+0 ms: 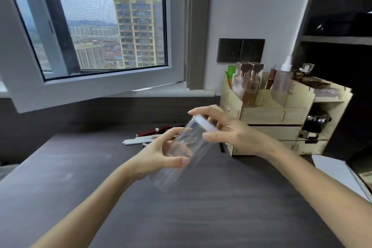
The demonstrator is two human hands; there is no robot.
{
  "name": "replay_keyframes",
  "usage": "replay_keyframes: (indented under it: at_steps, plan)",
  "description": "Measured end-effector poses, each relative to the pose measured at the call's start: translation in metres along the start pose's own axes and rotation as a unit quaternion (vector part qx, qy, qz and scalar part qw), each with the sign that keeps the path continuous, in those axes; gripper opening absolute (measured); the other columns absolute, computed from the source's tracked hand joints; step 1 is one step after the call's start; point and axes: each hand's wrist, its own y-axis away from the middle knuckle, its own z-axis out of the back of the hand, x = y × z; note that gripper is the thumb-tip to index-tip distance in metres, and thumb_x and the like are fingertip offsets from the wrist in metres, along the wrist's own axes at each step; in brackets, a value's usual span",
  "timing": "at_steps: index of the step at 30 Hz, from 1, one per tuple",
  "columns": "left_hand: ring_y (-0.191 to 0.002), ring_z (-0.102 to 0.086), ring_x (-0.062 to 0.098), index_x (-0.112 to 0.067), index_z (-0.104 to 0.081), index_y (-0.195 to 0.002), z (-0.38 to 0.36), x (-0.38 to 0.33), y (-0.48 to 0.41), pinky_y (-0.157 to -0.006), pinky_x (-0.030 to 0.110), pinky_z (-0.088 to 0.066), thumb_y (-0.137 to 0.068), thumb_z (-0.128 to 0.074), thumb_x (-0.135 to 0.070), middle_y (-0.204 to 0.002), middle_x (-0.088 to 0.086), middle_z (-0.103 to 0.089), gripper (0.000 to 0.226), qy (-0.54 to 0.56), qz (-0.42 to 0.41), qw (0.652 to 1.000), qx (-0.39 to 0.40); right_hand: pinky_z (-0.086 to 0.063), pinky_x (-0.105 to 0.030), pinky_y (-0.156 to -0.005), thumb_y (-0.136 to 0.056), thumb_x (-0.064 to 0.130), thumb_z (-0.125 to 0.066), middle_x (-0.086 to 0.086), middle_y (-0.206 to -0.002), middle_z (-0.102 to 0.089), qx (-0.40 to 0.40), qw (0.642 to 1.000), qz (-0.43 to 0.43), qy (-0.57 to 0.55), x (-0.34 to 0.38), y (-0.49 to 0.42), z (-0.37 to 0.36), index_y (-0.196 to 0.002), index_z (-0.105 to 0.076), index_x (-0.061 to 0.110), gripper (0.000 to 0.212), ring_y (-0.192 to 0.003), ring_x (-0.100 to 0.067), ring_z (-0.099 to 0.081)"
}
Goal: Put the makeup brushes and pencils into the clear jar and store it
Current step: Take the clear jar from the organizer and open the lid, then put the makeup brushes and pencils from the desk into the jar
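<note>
The clear jar (187, 147) is held tilted above the dark desk, its white lid (204, 122) pointing up and to the right. My left hand (161, 155) wraps the jar's lower body. My right hand (223, 129) has its fingers around the lid. The jar looks empty. Behind the hands, the makeup brushes and pencils (145, 137) lie in a loose pile on the desk, white ones in front and a dark red one at the back; part of the pile is hidden by my left hand.
A wooden organiser (281, 115) with bottles and drawers stands at the right against the wall. A white sheet (338, 173) lies at the desk's right edge. The open window frame (90, 86) juts in at the left. Dark shelves (340, 38) rise at the far right.
</note>
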Motion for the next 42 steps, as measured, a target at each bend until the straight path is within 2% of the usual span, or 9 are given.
replay_keyframes:
  at_steps: [4, 9, 12, 16, 22, 27, 35, 39, 42]
  plan:
    - [-0.106, -0.06, 0.012, -0.043, -0.048, -0.121, 0.009, 0.006, 0.009, -0.09, 0.026, -0.048, -0.067, -0.079, -0.026, -0.112, -0.008, -0.065, 0.065, -0.089, -0.002, 0.996, 0.016, -0.046, -0.025, -0.084, -0.08, 0.065, -0.047, 0.005, -0.119, -0.053, 0.055, 0.988, -0.092, 0.112, 0.005, -0.006, 0.001, -0.135, -0.032, 0.049, 0.059, -0.102, -0.012, -0.056]
    - [-0.104, -0.062, 0.013, -0.042, -0.045, -0.124, 0.025, 0.021, 0.021, -0.084, 0.021, -0.048, -0.069, -0.078, -0.028, -0.11, 0.0, -0.068, 0.066, -0.073, 0.011, 0.997, 0.001, -0.053, -0.032, -0.089, -0.078, 0.035, -0.072, 0.001, -0.112, -0.063, -0.008, 0.999, -0.044, -0.005, 0.008, -0.008, 0.005, -0.11, -0.056, 0.036, 0.036, -0.101, -0.015, -0.064]
    - [-0.093, -0.066, 0.017, -0.032, -0.042, -0.127, 0.04, 0.038, 0.032, -0.077, 0.023, -0.051, -0.075, -0.071, -0.025, -0.106, 0.01, -0.069, 0.06, 0.018, -0.011, 0.994, -0.109, -0.052, -0.037, -0.092, -0.063, 0.034, -0.081, -0.008, -0.116, -0.063, -0.106, 0.981, -0.076, -0.145, -0.016, -0.005, -0.004, -0.097, -0.055, 0.029, 0.043, -0.107, -0.025, -0.063]
    - [-0.103, -0.065, 0.017, -0.039, -0.032, -0.129, 0.056, 0.065, 0.038, -0.086, 0.029, -0.053, -0.078, -0.065, -0.042, -0.111, -0.002, -0.07, 0.06, 0.085, -0.004, 0.961, -0.264, -0.049, -0.049, -0.091, -0.062, 0.034, -0.084, -0.008, -0.114, -0.064, -0.109, 0.968, -0.197, -0.108, -0.072, 0.003, -0.071, -0.083, -0.047, 0.026, 0.043, -0.105, -0.032, -0.061]
    - [-0.108, -0.061, 0.01, -0.027, -0.032, -0.127, 0.059, 0.092, 0.039, -0.096, 0.033, -0.044, -0.07, -0.073, -0.047, -0.117, -0.002, -0.066, 0.073, 0.117, 0.027, 0.922, -0.367, -0.047, -0.034, -0.08, -0.059, 0.043, -0.079, 0.012, -0.117, -0.062, -0.093, 0.97, -0.223, 0.033, -0.11, 0.004, -0.112, -0.08, -0.041, 0.029, 0.046, -0.101, -0.016, -0.056]
    - [-0.111, -0.058, 0.014, -0.026, -0.037, -0.125, 0.066, 0.105, 0.042, -0.088, 0.023, -0.046, -0.074, -0.07, -0.032, -0.124, 0.008, -0.059, 0.061, 0.113, 0.012, 0.902, -0.416, -0.039, -0.026, -0.088, -0.078, 0.047, -0.065, 0.007, -0.117, -0.061, -0.092, 0.972, -0.152, 0.151, -0.112, -0.026, -0.111, -0.111, -0.059, 0.024, 0.041, -0.113, -0.014, -0.051]
    - [-0.107, -0.053, 0.016, -0.037, -0.042, -0.124, 0.08, 0.115, 0.05, -0.091, 0.034, -0.044, -0.062, -0.08, -0.039, -0.114, -0.004, -0.052, 0.073, -0.043, 0.024, 0.889, -0.455, -0.044, -0.037, -0.086, -0.095, 0.028, -0.046, -0.012, -0.116, -0.063, -0.037, 0.878, -0.13, 0.46, -0.104, -0.123, -0.148, -0.109, -0.063, 0.006, 0.031, -0.112, -0.03, -0.05]
    - [-0.105, -0.052, 0.008, -0.042, -0.044, -0.12, 0.077, 0.114, 0.048, -0.089, 0.024, -0.04, -0.059, -0.079, -0.038, -0.114, -0.008, -0.054, 0.071, -0.069, 0.009, 0.887, -0.457, -0.046, -0.038, -0.082, -0.094, 0.014, -0.046, -0.015, -0.116, -0.062, -0.029, 0.874, -0.15, 0.462, -0.105, -0.131, -0.155, -0.107, -0.062, 0.003, 0.024, -0.11, -0.032, -0.053]
    - [-0.106, -0.051, 0.002, -0.054, -0.04, -0.113, 0.074, 0.114, 0.043, -0.088, 0.021, -0.038, -0.061, -0.081, -0.035, -0.114, -0.011, -0.054, 0.069, -0.079, 0.004, 0.89, -0.449, -0.049, -0.039, -0.075, -0.092, 0.02, -0.051, -0.015, -0.099, -0.068, -0.146, 0.929, -0.186, 0.284, -0.094, -0.128, -0.143, -0.094, -0.064, 0.003, 0.022, -0.092, -0.032, -0.063]
